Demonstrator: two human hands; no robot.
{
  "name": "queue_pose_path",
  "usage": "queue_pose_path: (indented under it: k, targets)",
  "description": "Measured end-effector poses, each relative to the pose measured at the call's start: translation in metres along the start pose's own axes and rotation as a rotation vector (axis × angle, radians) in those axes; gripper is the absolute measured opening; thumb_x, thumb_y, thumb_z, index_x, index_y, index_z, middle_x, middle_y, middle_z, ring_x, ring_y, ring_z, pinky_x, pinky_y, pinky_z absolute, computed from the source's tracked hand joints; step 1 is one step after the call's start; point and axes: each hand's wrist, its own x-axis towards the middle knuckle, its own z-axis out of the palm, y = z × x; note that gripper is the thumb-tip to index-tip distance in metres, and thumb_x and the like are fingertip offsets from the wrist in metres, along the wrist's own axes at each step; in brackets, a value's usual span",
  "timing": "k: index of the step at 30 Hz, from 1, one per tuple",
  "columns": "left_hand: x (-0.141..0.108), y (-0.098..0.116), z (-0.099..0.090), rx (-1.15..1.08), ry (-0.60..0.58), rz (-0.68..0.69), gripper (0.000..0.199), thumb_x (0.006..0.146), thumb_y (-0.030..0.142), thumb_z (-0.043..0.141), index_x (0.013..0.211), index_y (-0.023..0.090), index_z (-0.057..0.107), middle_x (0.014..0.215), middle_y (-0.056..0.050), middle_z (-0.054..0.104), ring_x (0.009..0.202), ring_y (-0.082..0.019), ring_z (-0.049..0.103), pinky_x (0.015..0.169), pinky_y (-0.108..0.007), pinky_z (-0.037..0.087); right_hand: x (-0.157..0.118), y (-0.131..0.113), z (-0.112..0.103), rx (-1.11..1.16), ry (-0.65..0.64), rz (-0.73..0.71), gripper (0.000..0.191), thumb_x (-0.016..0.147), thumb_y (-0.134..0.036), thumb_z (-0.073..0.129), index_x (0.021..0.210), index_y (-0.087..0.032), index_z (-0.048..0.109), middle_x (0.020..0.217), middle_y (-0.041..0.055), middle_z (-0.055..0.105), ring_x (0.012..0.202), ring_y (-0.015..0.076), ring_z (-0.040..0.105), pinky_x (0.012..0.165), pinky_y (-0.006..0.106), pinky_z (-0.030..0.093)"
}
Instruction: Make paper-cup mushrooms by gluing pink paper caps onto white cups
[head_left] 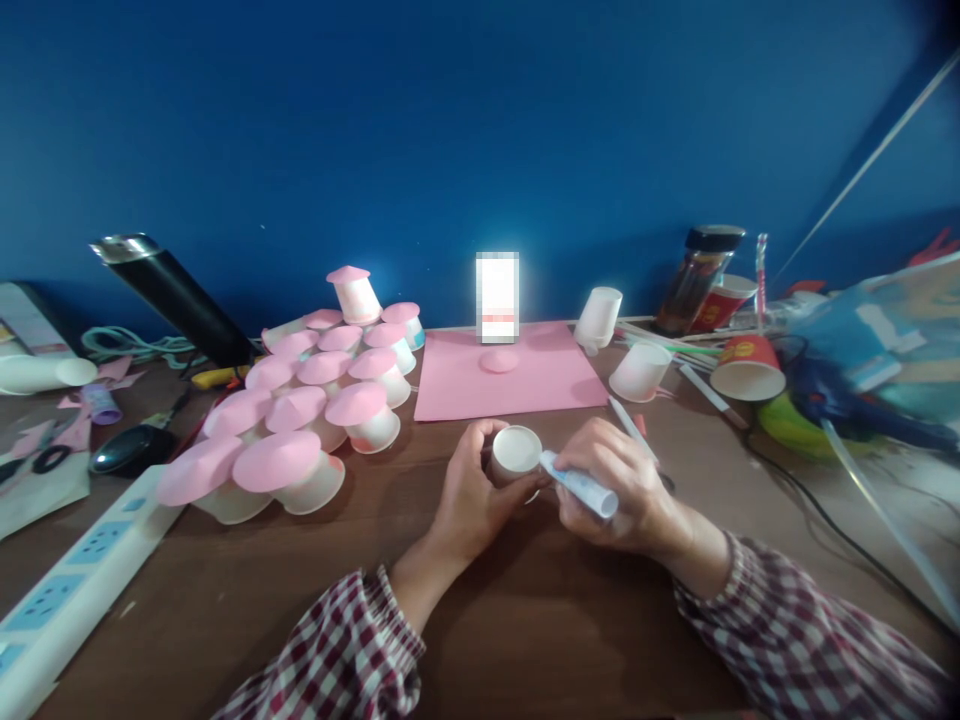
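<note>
My left hand (476, 490) is closed around a small white paper cup (517, 450), with its recessed round base facing up. In my right hand (615, 475) is a white tube with pale blue print, which looks like a glue stick (583, 487). Its far end meets the edge of the cup's base, and my right fingertips are close to the cup's side. Beyond my hands, a pink paper cone (500, 360) rests on a pink sheet (457, 385). To the left stand several upturned cups with pink cone tops (277, 460).
A power strip (82, 580), a computer mouse (133, 450) and a black flask (176, 300) are at the left. White cups (641, 371), a red cup (748, 367), a dark-lidded jar (694, 280) and a glue gun (862, 415) stand or lie to the right. A blue wall (480, 120) closes off the back.
</note>
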Motion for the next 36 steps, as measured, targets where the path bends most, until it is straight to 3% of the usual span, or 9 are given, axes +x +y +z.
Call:
queue_pose_path:
  k: [4,9,12,22,36]
  targets:
    - [0.0003,-0.0021,-0.0005,0.016,0.001,-0.011,0.054,0.061,0.036,0.082,0.103,0.02,0.053,0.095,-0.002,0.064,0.084,-0.018,0.06,0.074,-0.029,0.048,0.0025,-0.0054,-0.0027,0.089,-0.02,0.007,0.034,0.07,-0.007,0.06,0.099,-0.023,0.053,0.079,0.0035,0.06,0.07,0.0189,0.054,0.061,0.034,0.048]
    - [-0.0001,-0.0055,0.0007,-0.031,-0.01,-0.009,0.056,0.06,0.035,0.083,0.104,0.02,0.052,0.096,-0.002,0.063,0.086,-0.017,0.06,0.076,-0.029,0.049,0.004,-0.0065,-0.0031,0.132,0.129,0.223,0.027,0.072,-0.009,0.059,0.094,-0.023,0.054,0.078,0.002,0.057,0.067,0.017,0.054,0.059,0.032,0.046]
    - [-0.0002,-0.0063,0.0016,-0.03,0.003,0.006,0.056,0.06,0.033,0.084,0.104,0.02,0.052,0.098,-0.003,0.063,0.088,-0.017,0.06,0.078,-0.03,0.049,0.0041,-0.0028,-0.0017,0.13,0.134,0.314,0.021,0.074,-0.012,0.058,0.092,-0.023,0.054,0.078,0.0015,0.056,0.067,0.0165,0.053,0.06,0.032,0.046]
    - [0.001,-0.0085,0.0017,-0.018,0.006,0.027,0.057,0.06,0.038,0.083,0.104,0.02,0.052,0.101,-0.005,0.063,0.09,-0.019,0.061,0.079,-0.032,0.049,0.0013,-0.0013,0.0003,0.127,0.043,0.232,0.027,0.072,-0.01,0.06,0.095,-0.024,0.054,0.08,0.0014,0.058,0.069,0.0174,0.055,0.062,0.032,0.046]
    - [-0.0008,-0.0068,0.0015,-0.018,0.01,0.021,0.058,0.06,0.039,0.083,0.105,0.02,0.053,0.1,-0.005,0.063,0.089,-0.019,0.061,0.078,-0.032,0.049,0.0029,-0.0007,-0.003,0.183,-0.009,0.318,0.021,0.069,-0.01,0.059,0.087,-0.021,0.054,0.078,0.0007,0.057,0.066,0.0151,0.054,0.061,0.029,0.044]
